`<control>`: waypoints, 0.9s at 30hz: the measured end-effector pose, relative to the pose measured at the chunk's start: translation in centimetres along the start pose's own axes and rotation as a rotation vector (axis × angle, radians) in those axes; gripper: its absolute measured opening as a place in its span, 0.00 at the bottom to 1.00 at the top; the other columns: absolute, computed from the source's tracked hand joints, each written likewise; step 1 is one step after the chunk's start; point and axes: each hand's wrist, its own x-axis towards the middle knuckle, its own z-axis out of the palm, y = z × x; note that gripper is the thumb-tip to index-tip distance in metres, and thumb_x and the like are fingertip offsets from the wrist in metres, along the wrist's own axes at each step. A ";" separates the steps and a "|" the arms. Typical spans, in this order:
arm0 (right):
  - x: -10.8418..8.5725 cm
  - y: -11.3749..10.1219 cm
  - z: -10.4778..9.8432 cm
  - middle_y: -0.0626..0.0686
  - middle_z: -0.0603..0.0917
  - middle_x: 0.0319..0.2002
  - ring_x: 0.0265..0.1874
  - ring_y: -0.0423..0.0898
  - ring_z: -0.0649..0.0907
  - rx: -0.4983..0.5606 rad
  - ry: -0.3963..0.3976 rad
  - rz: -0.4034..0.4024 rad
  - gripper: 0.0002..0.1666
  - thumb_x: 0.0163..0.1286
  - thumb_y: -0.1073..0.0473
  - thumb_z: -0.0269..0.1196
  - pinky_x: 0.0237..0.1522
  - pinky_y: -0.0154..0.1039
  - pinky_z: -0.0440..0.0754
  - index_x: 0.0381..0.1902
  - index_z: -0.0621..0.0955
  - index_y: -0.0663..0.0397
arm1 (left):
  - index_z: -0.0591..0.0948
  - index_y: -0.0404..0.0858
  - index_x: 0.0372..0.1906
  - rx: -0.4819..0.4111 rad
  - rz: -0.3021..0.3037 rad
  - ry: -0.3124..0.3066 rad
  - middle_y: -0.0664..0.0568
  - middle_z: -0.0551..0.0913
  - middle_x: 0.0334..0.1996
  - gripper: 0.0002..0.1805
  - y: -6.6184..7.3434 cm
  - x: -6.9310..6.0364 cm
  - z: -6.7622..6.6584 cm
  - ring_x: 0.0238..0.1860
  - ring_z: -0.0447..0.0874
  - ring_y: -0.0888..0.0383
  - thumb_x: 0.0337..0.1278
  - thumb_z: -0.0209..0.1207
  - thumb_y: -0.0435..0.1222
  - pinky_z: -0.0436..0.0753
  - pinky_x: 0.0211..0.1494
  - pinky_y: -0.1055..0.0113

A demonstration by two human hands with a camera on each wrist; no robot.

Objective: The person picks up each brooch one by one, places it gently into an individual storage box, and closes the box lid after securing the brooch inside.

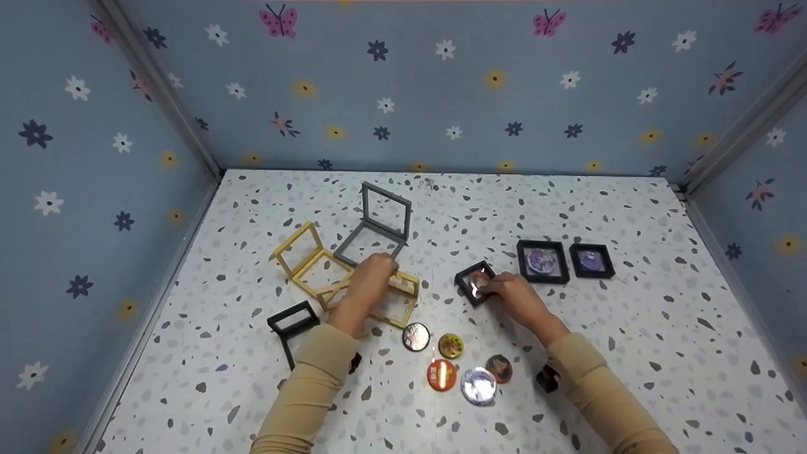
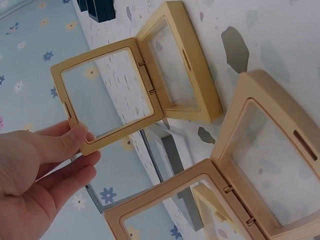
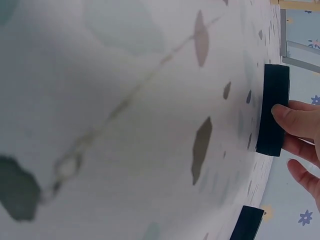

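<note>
In the left wrist view, my left hand [image 2: 45, 170] pinches the lid corner of an open gold frame [image 2: 165, 60] between thumb and fingers. The same hand [image 1: 371, 284] is over the gold frames [image 1: 397, 323] in the head view. My right hand [image 1: 518, 299] touches a closed black frame [image 1: 466, 289] that has a round badge inside and lies turned at an angle. In the right wrist view, the thumb and fingers of my right hand [image 3: 302, 132] grip the edge of that black frame [image 3: 272, 110].
Two closed black frames [image 1: 543, 279] [image 1: 592, 273] with purple badges lie at the right. An open grey frame [image 1: 406, 224], another gold frame [image 1: 287, 248] and an open black frame [image 1: 296, 323] are at the left. Several round badges [image 1: 442, 375] lie near the front middle.
</note>
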 end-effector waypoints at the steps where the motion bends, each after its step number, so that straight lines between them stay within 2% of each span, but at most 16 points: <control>1: 0.1 0.1 0.0 0.54 0.83 0.30 0.31 0.49 0.80 -0.002 -0.004 0.008 0.14 0.47 0.74 0.65 0.37 0.42 0.76 0.32 0.84 0.57 | 0.82 0.34 0.26 0.003 0.000 0.001 0.46 0.79 0.25 0.06 0.1 -0.1 0.0 0.28 0.77 0.52 0.44 0.57 0.23 0.76 0.31 0.63; 4: 0.2 0.4 0.0 0.55 0.83 0.30 0.31 0.50 0.80 -0.010 0.002 0.013 0.14 0.46 0.74 0.65 0.37 0.43 0.76 0.33 0.84 0.58 | 0.82 0.34 0.25 -0.003 -0.013 0.016 0.47 0.78 0.24 0.06 0.2 -0.3 0.1 0.26 0.76 0.53 0.45 0.56 0.23 0.75 0.28 0.63; 9: 0.5 0.9 0.2 0.55 0.83 0.30 0.29 0.50 0.79 0.000 0.038 0.016 0.14 0.44 0.75 0.65 0.36 0.43 0.76 0.32 0.84 0.60 | 0.80 0.34 0.20 -0.014 0.003 0.072 0.47 0.75 0.20 0.08 0.5 -0.8 0.5 0.22 0.73 0.55 0.47 0.55 0.23 0.72 0.23 0.63; 12: 0.7 1.2 0.3 0.56 0.82 0.30 0.31 0.52 0.79 0.000 0.026 0.060 0.13 0.46 0.75 0.64 0.38 0.43 0.76 0.32 0.84 0.60 | 0.79 0.33 0.19 -0.014 0.005 0.084 0.47 0.75 0.19 0.08 0.7 -1.1 0.7 0.22 0.73 0.54 0.46 0.55 0.22 0.72 0.23 0.62; 20: 1.3 1.4 0.2 0.61 0.81 0.35 0.36 0.55 0.79 0.025 -0.002 0.200 0.13 0.47 0.75 0.64 0.43 0.47 0.75 0.34 0.82 0.62 | 0.81 0.32 0.24 -0.070 -0.044 0.092 0.46 0.78 0.23 0.04 1.1 -1.9 0.8 0.28 0.77 0.52 0.48 0.58 0.26 0.77 0.29 0.63; 27: 1.8 1.7 0.2 0.63 0.80 0.40 0.40 0.57 0.78 0.017 -0.004 0.251 0.12 0.49 0.73 0.64 0.45 0.48 0.74 0.34 0.82 0.62 | 0.80 0.32 0.24 -0.097 -0.056 0.139 0.46 0.77 0.23 0.03 1.3 -2.6 1.2 0.29 0.77 0.51 0.48 0.59 0.27 0.78 0.29 0.63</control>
